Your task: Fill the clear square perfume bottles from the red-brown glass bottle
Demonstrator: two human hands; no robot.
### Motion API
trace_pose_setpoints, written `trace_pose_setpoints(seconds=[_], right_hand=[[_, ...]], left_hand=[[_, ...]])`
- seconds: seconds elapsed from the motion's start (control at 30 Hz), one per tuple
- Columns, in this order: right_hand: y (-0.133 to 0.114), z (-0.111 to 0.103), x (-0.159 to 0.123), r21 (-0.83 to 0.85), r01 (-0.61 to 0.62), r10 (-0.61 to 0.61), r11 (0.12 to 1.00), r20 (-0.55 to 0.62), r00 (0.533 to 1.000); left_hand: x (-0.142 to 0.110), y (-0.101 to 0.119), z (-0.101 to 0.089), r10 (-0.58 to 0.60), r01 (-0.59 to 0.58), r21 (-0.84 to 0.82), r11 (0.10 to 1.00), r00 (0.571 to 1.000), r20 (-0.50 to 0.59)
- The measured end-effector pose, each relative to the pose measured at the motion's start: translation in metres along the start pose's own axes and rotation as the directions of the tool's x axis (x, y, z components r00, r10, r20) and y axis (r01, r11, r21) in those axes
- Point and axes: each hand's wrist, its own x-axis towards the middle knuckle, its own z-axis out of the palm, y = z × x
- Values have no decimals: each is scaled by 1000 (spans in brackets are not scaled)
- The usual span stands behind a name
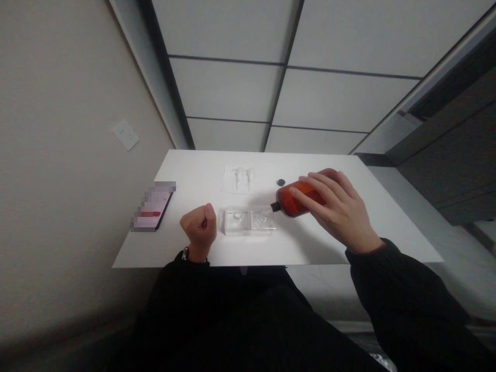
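My right hand (337,206) is shut on an amber plastic bottle (296,199), which lies tilted with its black nozzle (276,206) pointing down-left. The nozzle sits just above the right end of a clear two-part plastic container (250,220) on the white table (248,253). My left hand (199,229) is a closed fist held to the left of the container, with nothing visible in it. A small dark round cap (281,182) lies just beyond the bottle.
White pump-like parts (239,178) lie on a white paper sheet (236,179) at the far middle of the table. A pixelated phone (153,206) lies at the left edge. A wall with a socket plate (125,135) runs along the left.
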Motion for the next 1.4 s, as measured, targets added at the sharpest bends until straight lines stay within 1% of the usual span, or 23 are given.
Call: trace_pose_setpoints(seconds=[0.17,0.4,0.53,0.73,0.93,1.07,1.17,1.33,1.4], right_hand=[[0,1,1,-21,11,-11,1000,1,1000],[0,1,3,-24,31,-31,999,20,999],[0,0,4,-23,48,-48,999,18,999],[0,1,6,4,43,-43,999,55,998],[-3,3,10,-1,94,-94,996,44,995],[-4,4,12,16,92,-93,996,52,994],[-5,5,13,21,98,-100,995,79,992],[-3,4,17,86,95,-104,992,108,989],[-2,3,19,83,107,-117,991,125,985]], left_hand=[[0,0,0,5,-5,1,1000,1000,6],[-1,-1,0,-19,19,12,1000,1000,7],[-1,-1,0,-8,8,9,1000,1000,10],[-2,-2,0,-35,35,7,999,999,14],[-3,-3,1,-35,35,-2,999,999,4],[-5,-5,1,-91,92,-8,996,996,15],[-7,-7,2,-127,127,-13,992,992,8],[-10,-9,5,-145,145,3,989,989,0],[-10,-10,6,-150,150,3,989,989,-5]])
